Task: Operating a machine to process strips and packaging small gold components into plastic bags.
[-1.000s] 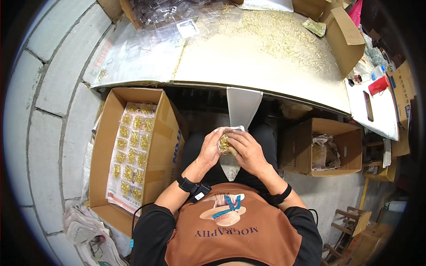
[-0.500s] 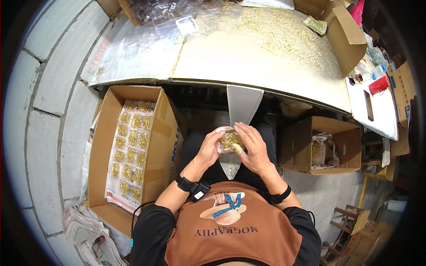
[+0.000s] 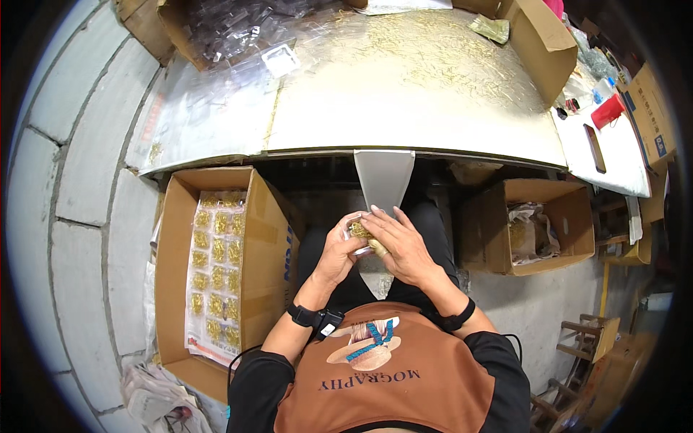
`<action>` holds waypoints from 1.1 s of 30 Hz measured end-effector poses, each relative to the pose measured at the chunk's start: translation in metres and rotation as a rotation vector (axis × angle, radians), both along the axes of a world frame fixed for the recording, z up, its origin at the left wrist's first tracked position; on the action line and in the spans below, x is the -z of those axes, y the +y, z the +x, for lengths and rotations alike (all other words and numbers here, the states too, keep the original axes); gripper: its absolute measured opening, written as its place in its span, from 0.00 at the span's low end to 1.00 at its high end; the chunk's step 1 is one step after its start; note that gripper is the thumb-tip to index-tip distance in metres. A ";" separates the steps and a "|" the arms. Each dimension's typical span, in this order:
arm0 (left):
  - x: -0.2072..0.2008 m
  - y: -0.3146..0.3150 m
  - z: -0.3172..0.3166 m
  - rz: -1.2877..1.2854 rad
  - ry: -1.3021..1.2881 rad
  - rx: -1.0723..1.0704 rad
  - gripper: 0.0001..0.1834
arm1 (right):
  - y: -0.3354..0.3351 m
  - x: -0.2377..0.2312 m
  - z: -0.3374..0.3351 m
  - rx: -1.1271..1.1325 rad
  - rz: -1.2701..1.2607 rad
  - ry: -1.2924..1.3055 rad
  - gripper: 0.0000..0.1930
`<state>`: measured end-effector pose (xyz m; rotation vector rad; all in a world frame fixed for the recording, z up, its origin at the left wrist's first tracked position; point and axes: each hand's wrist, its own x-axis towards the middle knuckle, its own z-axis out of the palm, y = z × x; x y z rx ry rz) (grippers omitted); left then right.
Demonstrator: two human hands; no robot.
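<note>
A small clear plastic box point(image 3: 359, 229) filled with gold-coloured metal pieces, too small to tell exactly, is held above my lap. My left hand point(image 3: 336, 252) is closed around its left side. My right hand point(image 3: 406, 249) lies over its top and right side, with the thumb, in a pale yellowish cover, pressed at its near edge. The fingers hide most of the box, so I cannot see whether its lid is shut. To my left, several similar filled boxes point(image 3: 218, 267) stand in rows on printed paper inside a cardboard carton point(image 3: 263, 242).
Ahead is a white worktable point(image 3: 346, 123) strewn with gold pieces, with a heap of clear plastic boxes point(image 3: 238, 32) at its far left. A carton point(image 3: 480, 238) stands to the right under the table edge. A phone point(image 3: 595, 148) and red cup point(image 3: 608, 110) lie far right.
My right hand has slid left across the top of the box and covers more of it. The box has turned slightly and shifted left in the view. The whole view has moved a little.
</note>
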<state>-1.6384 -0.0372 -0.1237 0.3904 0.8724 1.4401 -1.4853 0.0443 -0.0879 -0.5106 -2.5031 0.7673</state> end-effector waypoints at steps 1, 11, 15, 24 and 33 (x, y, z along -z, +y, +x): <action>0.004 0.001 -0.002 0.023 -0.006 -0.017 0.29 | 0.002 -0.002 0.002 -0.011 0.070 -0.025 0.22; -0.001 0.001 -0.007 0.123 -0.186 -0.039 0.18 | -0.004 -0.009 -0.003 -0.035 0.142 -0.061 0.21; 0.007 0.000 -0.004 0.076 -0.046 -0.102 0.17 | -0.001 -0.003 0.001 -0.059 0.091 -0.098 0.22; 0.014 -0.001 -0.006 -0.104 0.009 -0.195 0.13 | 0.001 -0.004 0.001 -0.095 0.015 -0.079 0.23; 0.013 0.002 -0.015 -0.173 0.017 -0.177 0.12 | 0.001 -0.006 0.008 -0.025 0.112 -0.133 0.27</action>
